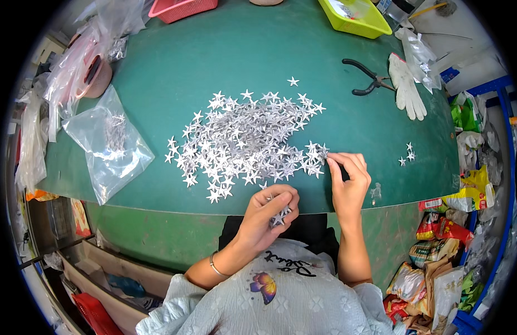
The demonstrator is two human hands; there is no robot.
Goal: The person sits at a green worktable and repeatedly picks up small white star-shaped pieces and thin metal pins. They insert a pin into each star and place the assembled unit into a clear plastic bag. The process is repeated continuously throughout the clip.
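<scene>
A wide heap of small silver star-shaped pieces [241, 134] lies on the green table [174, 56]. At the table's front edge my left hand [268, 211] is closed around several silver stars [279, 216], which show between thumb and fingers. My right hand [350, 177] is at the heap's right side, thumb and forefinger pinched on a silver star [323, 152] beside other loose ones. Three stars [408, 155] lie apart at the right, and a single star [293, 81] sits beyond the heap.
A clear plastic bag [110, 145] with silver pieces lies at the left, near a pink container [96, 78]. Black-handled pliers [373, 78] and a white glove [406, 89] lie at the right. Along the back stand a pink basket [180, 10] and a yellow-green basket [359, 19].
</scene>
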